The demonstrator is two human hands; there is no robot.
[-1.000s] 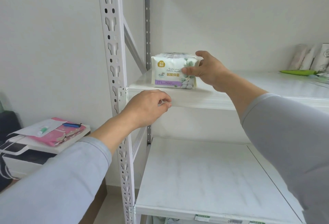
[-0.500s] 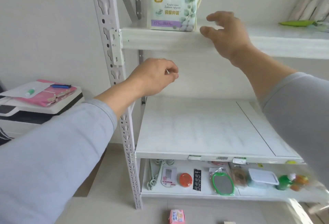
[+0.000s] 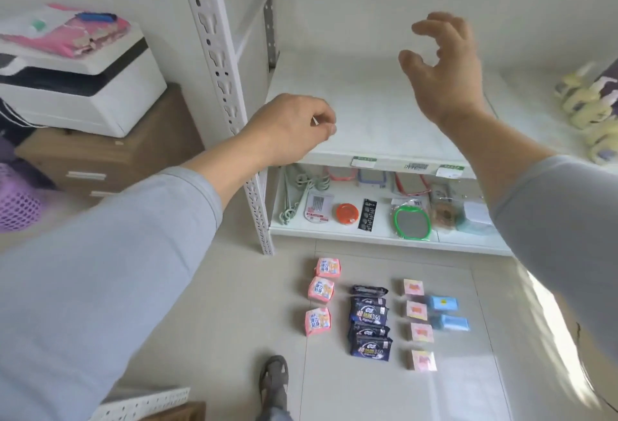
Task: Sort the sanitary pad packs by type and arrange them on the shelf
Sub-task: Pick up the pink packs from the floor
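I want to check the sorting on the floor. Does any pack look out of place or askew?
Mostly tidy: pink packs, dark packs, pale pink packs and blue packs lie in separate columns. The top dark pack lies flatter than the others.

We see a white printer (image 3: 77, 86) on a wooden drawer cabinet (image 3: 110, 156), a purple mesh basket (image 3: 16, 204) beside it, and a green-rimmed mirror (image 3: 412, 222) near an orange round tin (image 3: 347, 214).

The right hand (image 3: 441, 65) has let go of the white pack on the upper board and drawn back, fingers spread, above the middle shelf (image 3: 364, 112). Packs on the floor have come into sight below that shelf.
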